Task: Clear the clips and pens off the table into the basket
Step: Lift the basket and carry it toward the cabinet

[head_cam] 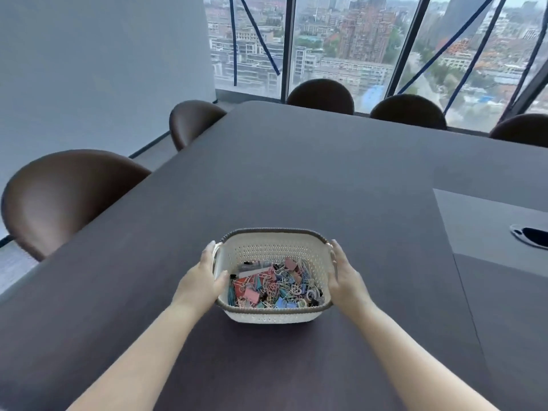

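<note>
Closest to the camera, two bare forearms come up from the bottom of the frame and meet at the basket (271, 247), which sits on the dark counter (326, 173) just below the middle of the picture. The left hand (204, 281) is clamped on the basket's left side, thumb hooked over the rim and inside, fingers running up by the handle. The right hand (345, 277) lies flat and spread against the right wall, more pressing than gripping from what I can see.

Inside is a heap of colourful clips (275, 287), pink and blue binder clips tangled with wire paper clips, plus what might be a pen or two at the upper left of the pile. Hard to say for sure.

I can't spot anything loose on the counter, so I'd say the clearing is basically done and the basket is being steadied or about to be moved.

The risk: that right hand has no real hold. Lift or tilt now and the basket could tip, dumping clips right back out. The pile also rides high at the near edge.

Further back are brown chairs (68, 197), a cable port (532, 235) at right, and windows (355, 40) over a city.
</note>
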{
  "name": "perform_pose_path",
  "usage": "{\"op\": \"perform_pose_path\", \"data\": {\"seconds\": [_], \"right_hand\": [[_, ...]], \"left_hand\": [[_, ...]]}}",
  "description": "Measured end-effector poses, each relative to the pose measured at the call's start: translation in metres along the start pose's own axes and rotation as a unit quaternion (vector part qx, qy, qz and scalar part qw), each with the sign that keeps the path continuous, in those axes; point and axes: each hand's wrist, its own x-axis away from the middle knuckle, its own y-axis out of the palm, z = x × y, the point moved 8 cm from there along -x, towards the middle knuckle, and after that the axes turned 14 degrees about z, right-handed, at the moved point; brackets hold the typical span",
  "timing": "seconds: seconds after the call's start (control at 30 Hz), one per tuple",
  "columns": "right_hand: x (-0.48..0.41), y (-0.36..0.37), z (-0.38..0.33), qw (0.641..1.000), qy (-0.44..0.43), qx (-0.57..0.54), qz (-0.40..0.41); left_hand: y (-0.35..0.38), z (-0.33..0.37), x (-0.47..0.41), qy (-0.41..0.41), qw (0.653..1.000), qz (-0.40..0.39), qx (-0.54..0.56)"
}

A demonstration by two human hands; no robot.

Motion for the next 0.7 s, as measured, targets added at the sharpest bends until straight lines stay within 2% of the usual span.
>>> {"op": "perform_pose_path", "data": {"seconds": [0.13,0.43,0.57,0.7], "right_hand": [[0.007,0.0,0.004,0.999,0.041,-0.011,-0.013],[0.024,0.008,-0.002,0.998,0.027,-0.029,-0.053],[0.039,0.025,-0.031,0.996,-0.006,-0.062,-0.069],[0.052,0.05,-0.088,0.992,-0.045,-0.079,-0.085]], "left_hand": [[0.0,-0.003,0.012,-0.038,0.999,-0.005,-0.015],[-0.022,-0.022,0.058,-0.105,0.992,0.061,0.042],[-0.056,-0.044,0.073,-0.11,0.987,0.113,0.036],[-0.106,-0.08,0.088,-0.13,0.978,0.157,0.049]]}}
